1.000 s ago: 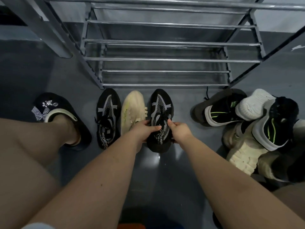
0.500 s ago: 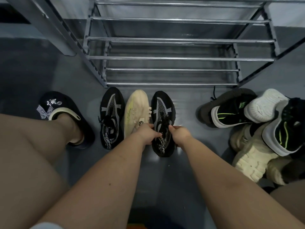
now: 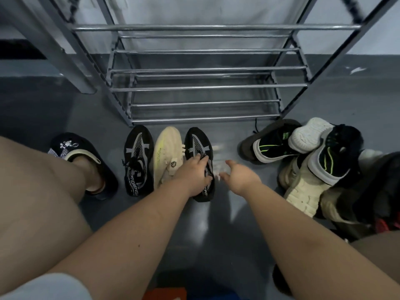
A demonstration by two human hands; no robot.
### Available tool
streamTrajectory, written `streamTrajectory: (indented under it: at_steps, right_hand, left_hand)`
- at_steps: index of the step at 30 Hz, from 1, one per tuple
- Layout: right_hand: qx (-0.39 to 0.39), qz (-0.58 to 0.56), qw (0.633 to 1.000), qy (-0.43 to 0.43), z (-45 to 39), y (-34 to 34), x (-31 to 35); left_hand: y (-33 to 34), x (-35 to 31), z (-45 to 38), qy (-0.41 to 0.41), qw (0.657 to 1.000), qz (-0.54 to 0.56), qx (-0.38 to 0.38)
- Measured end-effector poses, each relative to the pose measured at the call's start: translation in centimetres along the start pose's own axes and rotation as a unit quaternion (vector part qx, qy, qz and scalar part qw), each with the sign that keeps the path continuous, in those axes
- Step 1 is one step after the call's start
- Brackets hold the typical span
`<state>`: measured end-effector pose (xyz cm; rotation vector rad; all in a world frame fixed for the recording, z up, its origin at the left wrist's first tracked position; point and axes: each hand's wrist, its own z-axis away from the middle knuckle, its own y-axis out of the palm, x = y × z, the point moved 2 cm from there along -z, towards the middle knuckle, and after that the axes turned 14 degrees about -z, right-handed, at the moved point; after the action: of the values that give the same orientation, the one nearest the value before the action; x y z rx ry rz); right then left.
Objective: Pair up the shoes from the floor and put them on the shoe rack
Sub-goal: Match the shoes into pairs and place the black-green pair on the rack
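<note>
Lying under left fingers (image 3: 200,161): black shoe (image 3: 198,141).

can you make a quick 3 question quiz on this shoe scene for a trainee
1. True or false: the cream shoe lies between the two black patterned shoes.
2. Which hand rests on the right black shoe? A left hand B right hand
3. Fill in: the shoe rack holds ___ shoes.

Key: 1 true; 2 A; 3 no
</note>
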<state>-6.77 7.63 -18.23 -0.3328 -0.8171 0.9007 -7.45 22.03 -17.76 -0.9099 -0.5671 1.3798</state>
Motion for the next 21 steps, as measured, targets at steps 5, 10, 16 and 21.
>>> streamTrajectory:
  at_steps: [5,10,16,21]
  right_hand:
    - [-0.052,0.081,0.995,-0.011,2.9,-2.7,-3.2]
    - [-0.107,0.11,0.988,0.007,5.6,-5.0,-7.0]
    - [-0.153,0.117,0.981,0.037,8.1,-7.0,-11.2]
    - [-0.208,0.106,0.969,0.078,9.9,-11.1,-14.6]
  left_hand:
    - [0.2,-2.7,0.3,0.071,0.991,-0.117,0.001]
    - [0.1,-6.6,0.5,0.129,0.975,-0.182,-0.018]
    - [0.0,-11.6,0.5,0.196,0.955,-0.22,-0.031]
    - [-2.1,-15.3,-1.0,0.237,0.929,-0.278,-0.055]
